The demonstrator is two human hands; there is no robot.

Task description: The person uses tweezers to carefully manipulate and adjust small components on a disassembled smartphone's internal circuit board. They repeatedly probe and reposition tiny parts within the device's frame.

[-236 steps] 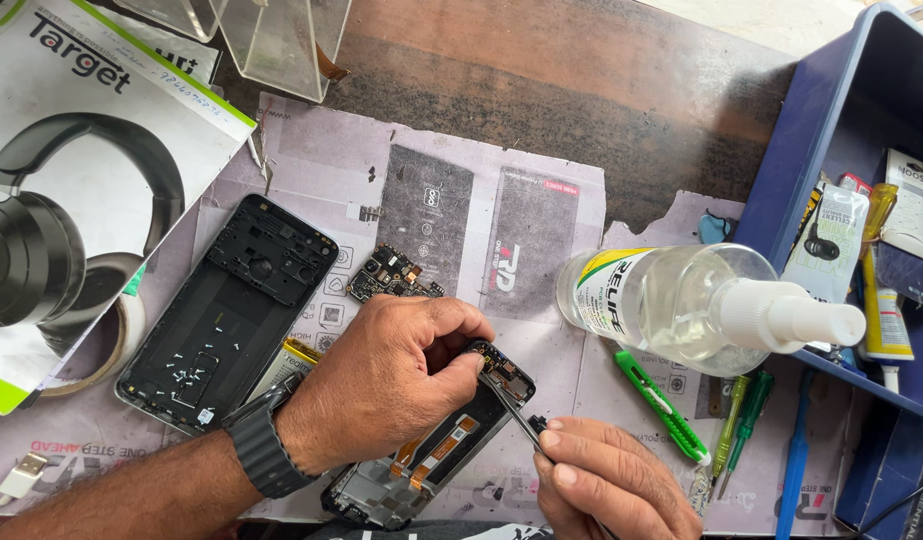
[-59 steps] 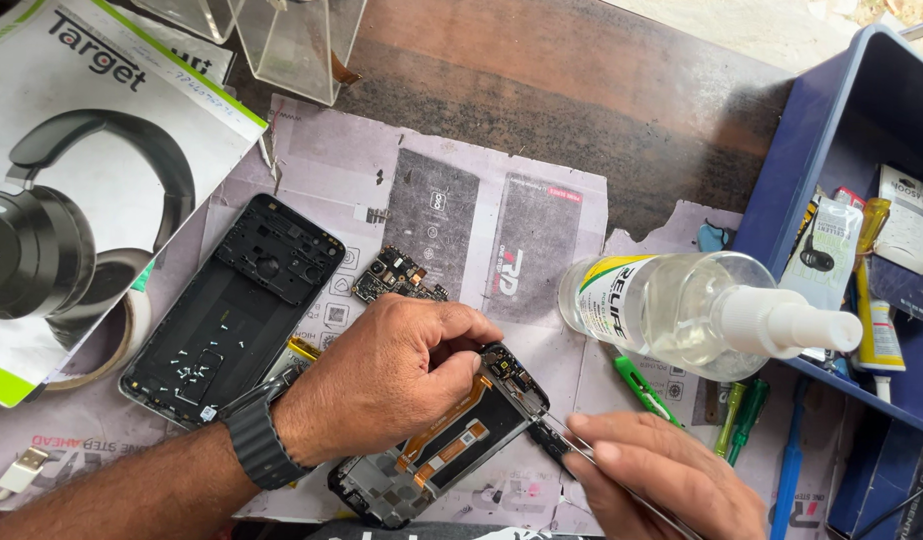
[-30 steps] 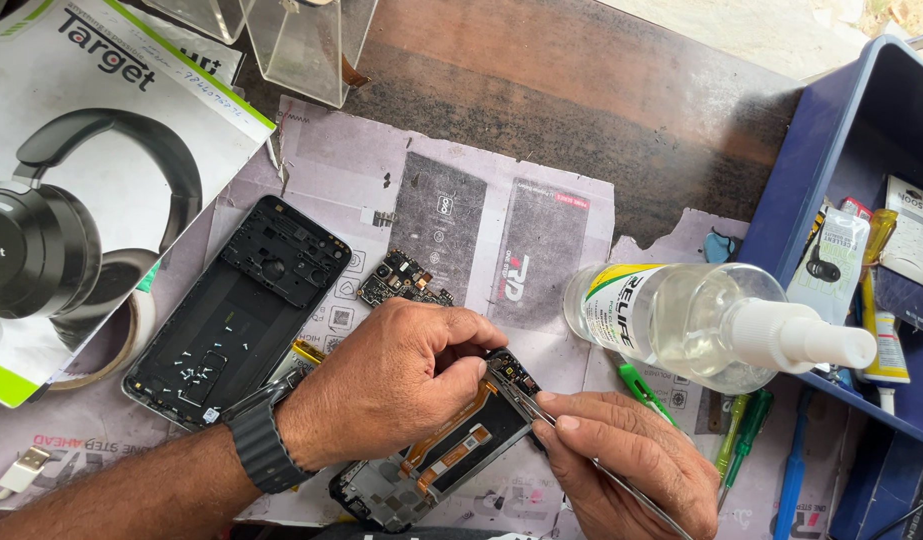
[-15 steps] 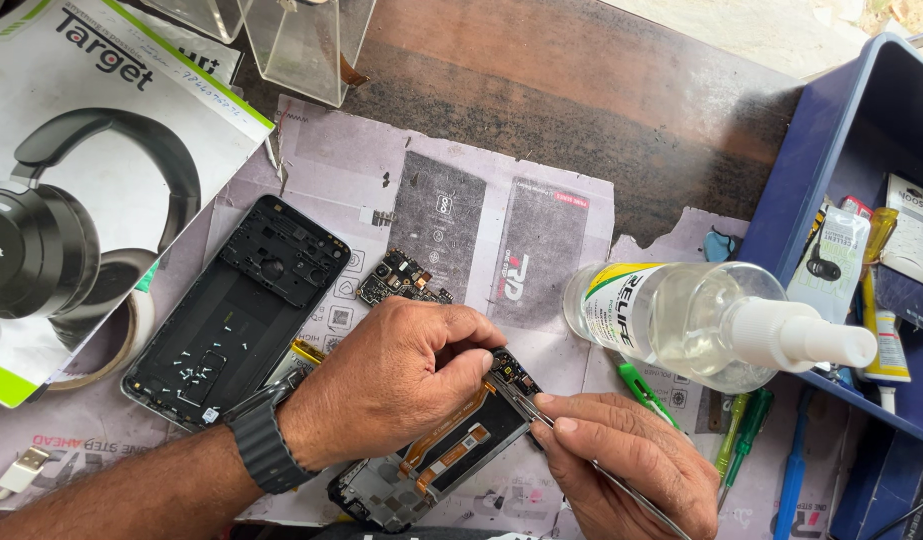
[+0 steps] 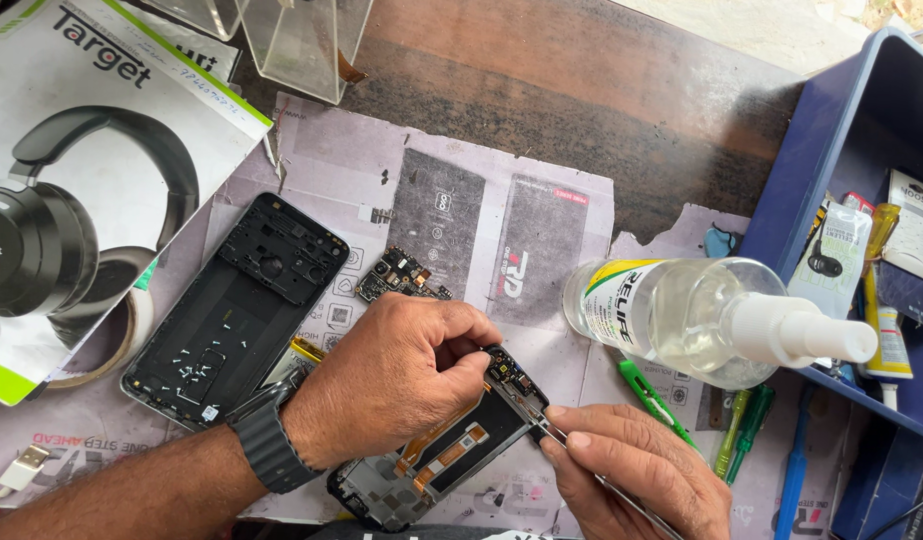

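The left hand point(image 5: 391, 385) covers much of the opened phone point(image 5: 436, 460) on the bench point(image 5: 581, 110) – gripping its top edge; the right hand point(image 5: 636, 470) (partly cut off) pinches tweezers point(image 5: 581, 462) at its corner.

The left hand point(image 5: 391, 385) hides the opened phone's point(image 5: 451, 455) middle — tweezer tips point(image 5: 534, 420) too small.

Even, bright daylight covers the scene; exposure is good. The strongest brightness lies beyond the spray bottle point(image 5: 701, 320), toward the upper right corner, where the ground is washed out. Soft highlights sit on the bottle's clear body. Shadows left of the bottle are soft and short. Focus is sharp throughout; no motion blur noted.
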